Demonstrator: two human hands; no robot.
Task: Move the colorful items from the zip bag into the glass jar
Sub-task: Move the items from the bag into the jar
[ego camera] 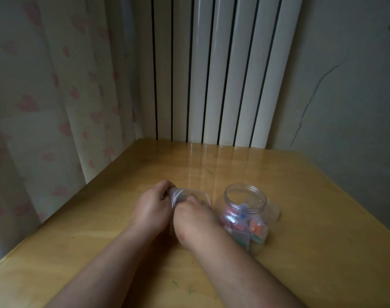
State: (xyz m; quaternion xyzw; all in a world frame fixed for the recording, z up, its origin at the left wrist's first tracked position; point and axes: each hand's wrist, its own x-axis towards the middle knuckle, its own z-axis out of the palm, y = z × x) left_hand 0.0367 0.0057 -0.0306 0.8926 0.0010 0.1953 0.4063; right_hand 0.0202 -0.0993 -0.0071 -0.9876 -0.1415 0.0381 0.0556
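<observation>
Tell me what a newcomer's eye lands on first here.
The left hand and right hand grip a clear zip bag over the wooden table. Just to their right stands an open glass jar holding colorful items. A white radiator rises behind.

Pink-hearted curtain (45,107), yellowish wooden table (300,218)

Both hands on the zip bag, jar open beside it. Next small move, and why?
Probably swing the red-striped end of the zip bag over the glass jar and tip it. Left hand and right hand both grip the bag; the jar stands open right of it, already holding colorful items. Whether any remain in the bag: cannot tell.
</observation>
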